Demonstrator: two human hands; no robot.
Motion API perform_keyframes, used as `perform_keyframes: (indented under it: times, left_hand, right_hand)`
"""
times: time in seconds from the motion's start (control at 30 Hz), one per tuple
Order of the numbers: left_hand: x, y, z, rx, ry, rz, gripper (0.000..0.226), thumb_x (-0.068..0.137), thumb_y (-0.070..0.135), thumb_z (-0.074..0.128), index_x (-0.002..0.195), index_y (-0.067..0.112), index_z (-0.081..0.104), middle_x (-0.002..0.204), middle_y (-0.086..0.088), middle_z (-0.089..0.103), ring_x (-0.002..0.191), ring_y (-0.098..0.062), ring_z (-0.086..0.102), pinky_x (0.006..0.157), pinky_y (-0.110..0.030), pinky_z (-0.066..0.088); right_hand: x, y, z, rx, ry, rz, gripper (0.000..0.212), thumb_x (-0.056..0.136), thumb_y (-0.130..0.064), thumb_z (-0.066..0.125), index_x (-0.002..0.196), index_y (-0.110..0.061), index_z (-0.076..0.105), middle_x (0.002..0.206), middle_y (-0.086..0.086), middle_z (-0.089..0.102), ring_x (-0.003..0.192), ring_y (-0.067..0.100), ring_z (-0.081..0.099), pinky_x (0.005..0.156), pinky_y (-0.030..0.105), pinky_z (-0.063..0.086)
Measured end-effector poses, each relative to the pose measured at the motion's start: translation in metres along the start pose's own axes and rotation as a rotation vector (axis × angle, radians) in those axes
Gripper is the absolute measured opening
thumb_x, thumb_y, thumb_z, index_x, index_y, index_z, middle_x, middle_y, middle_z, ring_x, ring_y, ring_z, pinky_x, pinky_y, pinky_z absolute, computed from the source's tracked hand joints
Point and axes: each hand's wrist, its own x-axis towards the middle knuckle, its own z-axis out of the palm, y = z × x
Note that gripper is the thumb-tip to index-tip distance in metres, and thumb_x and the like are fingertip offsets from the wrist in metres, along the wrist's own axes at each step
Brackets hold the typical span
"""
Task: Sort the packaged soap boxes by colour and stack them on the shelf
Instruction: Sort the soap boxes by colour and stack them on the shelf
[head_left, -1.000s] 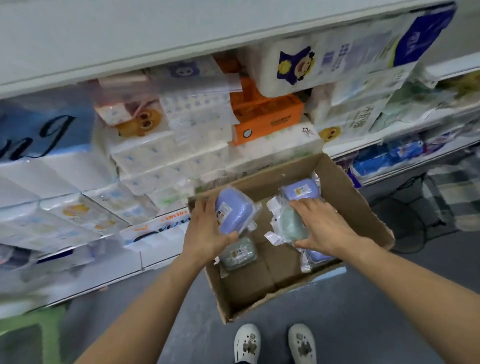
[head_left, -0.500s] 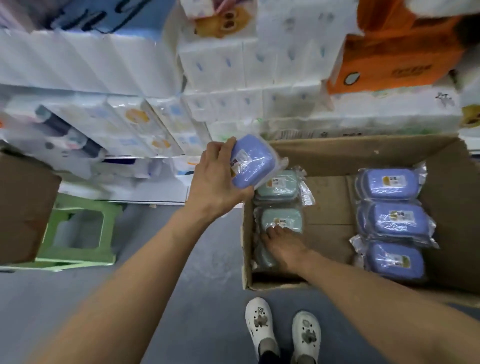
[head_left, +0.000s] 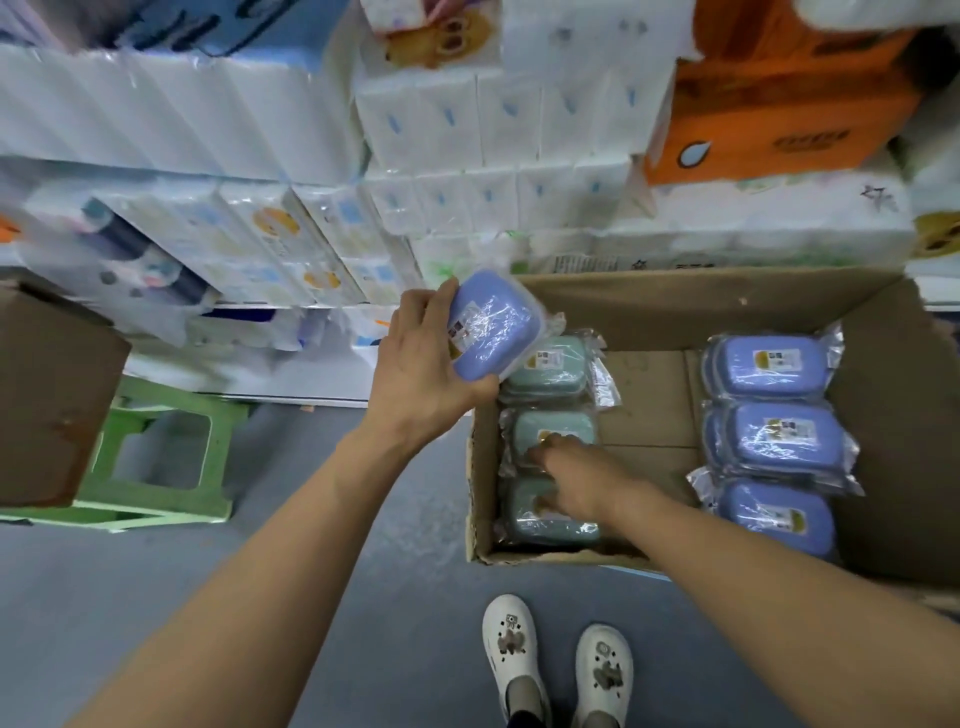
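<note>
Two colours share the carton (head_left: 675, 306) in the head view, already kept apart: three green boxes (head_left: 545, 369) run in a column down its left side and three blue boxes (head_left: 769, 369) down its right, with bare cardboard floor between them. That split looks deliberate, one colour per side so each can be lifted out as a set.

The left hand (head_left: 421, 374) holds a fourth blue box (head_left: 493, 332) just above the carton's left rim, fingers (head_left: 415, 306) and thumb wrapped round its near end so the wrapped face tilts up toward the camera. It sits on the green side (the wrong one for its colour), so my guess is it is being kept out of the way, or is bound for the blue column or the shelf.

The right hand (head_left: 571, 473) reaches down into the carton and lies across the middle and nearest green boxes, fingers spread and touching their wrappers; whether they pinch anything I cannot tell. It seems to be squaring that column.

Behind the carton, tissue packs (head_left: 493, 130) crowd the shelf. A green stool (head_left: 156, 457) stands on the floor to the left, beside another brown box (head_left: 47, 395). No soap box appears on the shelf yet.
</note>
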Motion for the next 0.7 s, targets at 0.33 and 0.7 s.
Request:
perform_keyframes:
  times: [0.33, 0.7]
  left_hand:
    - [0.004, 0.104, 0.053, 0.086, -0.167, 0.339, 0.112, 0.052, 0.036, 0.081, 0.15, 0.02, 0.031, 0.124, -0.005, 0.054, 0.105, -0.03, 0.055, 0.084, -0.041, 0.044]
    - [-0.045, 0.163, 0.192, -0.249, -0.787, -0.158, 0.09, 0.071, 0.033, 0.085, 0.144, 0.017, 0.035, 0.138, -0.006, 0.045, 0.123, -0.022, 0.047, 0.102, -0.029, 0.041]
  right_hand:
    - [-0.109, 0.05, -0.146, 1.21, 0.362, 0.09, 0.065, 0.073, -0.037, 0.077, 0.131, -0.03, 0.05, 0.109, 0.002, 0.069, 0.084, 0.022, 0.067, 0.07, 0.044, 0.053]
    - [-0.177, 0.181, -0.068, 1.216, 0.3, 0.643, 0.053, 0.088, -0.008, 0.069, 0.133, -0.015, 0.042, 0.122, 0.01, 0.057, 0.091, 0.025, 0.064, 0.056, 0.037, 0.058]
